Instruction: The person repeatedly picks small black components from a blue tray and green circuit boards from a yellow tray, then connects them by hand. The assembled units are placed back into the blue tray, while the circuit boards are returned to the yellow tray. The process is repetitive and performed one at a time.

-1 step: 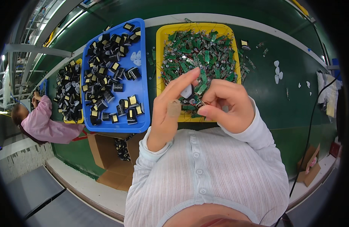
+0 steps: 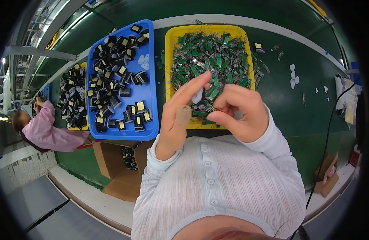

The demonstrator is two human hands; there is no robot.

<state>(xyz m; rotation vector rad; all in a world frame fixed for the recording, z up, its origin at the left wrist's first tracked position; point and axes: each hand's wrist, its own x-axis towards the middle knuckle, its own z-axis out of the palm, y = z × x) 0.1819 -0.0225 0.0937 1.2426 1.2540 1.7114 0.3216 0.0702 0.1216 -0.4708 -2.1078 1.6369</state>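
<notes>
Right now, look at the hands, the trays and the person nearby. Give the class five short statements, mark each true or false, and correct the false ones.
1. The blue tray holds black parts. True.
2. The large yellow tray is bare. False: green circuit boards fill it.
3. The right hand pinches a small part. True.
4. The left hand is empty. False: it holds a black-and-white piece.
5. The co-worker wears pink. True.
</notes>
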